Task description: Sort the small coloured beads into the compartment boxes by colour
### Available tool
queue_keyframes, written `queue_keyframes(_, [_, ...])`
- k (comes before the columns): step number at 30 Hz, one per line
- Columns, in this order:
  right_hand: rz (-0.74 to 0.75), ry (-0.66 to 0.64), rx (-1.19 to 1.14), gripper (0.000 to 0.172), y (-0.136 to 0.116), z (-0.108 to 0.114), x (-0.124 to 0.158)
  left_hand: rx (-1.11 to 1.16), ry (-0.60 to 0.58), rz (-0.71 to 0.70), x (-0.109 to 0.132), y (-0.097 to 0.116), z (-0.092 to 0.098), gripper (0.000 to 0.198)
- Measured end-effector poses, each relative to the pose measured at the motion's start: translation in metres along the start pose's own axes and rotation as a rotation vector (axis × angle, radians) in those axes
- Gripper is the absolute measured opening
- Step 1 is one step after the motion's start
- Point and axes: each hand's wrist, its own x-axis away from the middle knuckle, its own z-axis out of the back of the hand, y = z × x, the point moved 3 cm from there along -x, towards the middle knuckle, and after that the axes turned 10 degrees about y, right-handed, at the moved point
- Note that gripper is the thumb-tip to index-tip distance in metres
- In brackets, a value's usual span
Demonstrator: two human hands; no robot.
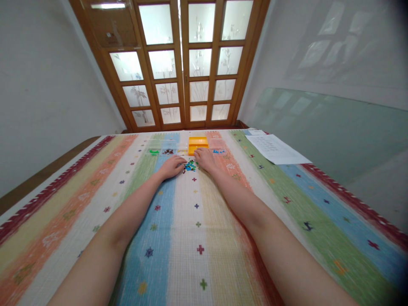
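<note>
A small heap of blue, green and dark pieces [190,166] lies on the striped cloth between my hands. My left hand [173,166] rests palm down at the heap's left side, its fingers loosely apart and the fingertips at the nearest pieces. My right hand [205,159] is at the heap's upper right, just in front of the yellow box [198,140]. Its fingers are bent together and point left; whatever they hold is too small to make out. Beyond my left hand, clear boxes hold green pieces [154,151] and dark brown pieces [168,151].
Right of the yellow box is a clear box with blue pieces [219,151]. Printed paper sheets [276,148] lie at the table's right side. The striped tablecloth [188,255] covers the table. Past its far edge stand wooden glass-paned doors [184,85].
</note>
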Motion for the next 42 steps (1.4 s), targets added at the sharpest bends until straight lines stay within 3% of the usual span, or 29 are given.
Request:
queue_keyframes(6, [0.020, 0.006, -0.002, 0.038, 0.000, -0.002, 0.000, 0.027, -0.062, -0.035, -0.003, 0.015, 0.000, 0.035])
queue_keyframes(13, [0.026, 0.002, -0.008, 0.039, -0.001, -0.002, 0.000, 0.041, -0.088, -0.064, -0.004, 0.018, 0.001, 0.035])
queue_keyframes(20, [0.029, -0.022, -0.036, 0.038, -0.003, -0.003, 0.001, -0.010, -0.027, 0.014, 0.000, 0.004, -0.004, 0.037])
queue_keyframes(34, [0.034, -0.028, -0.046, 0.039, -0.006, -0.002, 0.002, -0.066, 0.018, 0.009, 0.002, -0.008, -0.002, 0.029])
queue_keyframes(42, [0.032, -0.043, -0.039, 0.039, -0.007, -0.003, 0.002, -0.162, 0.099, 0.136, 0.005, -0.025, -0.002, 0.031])
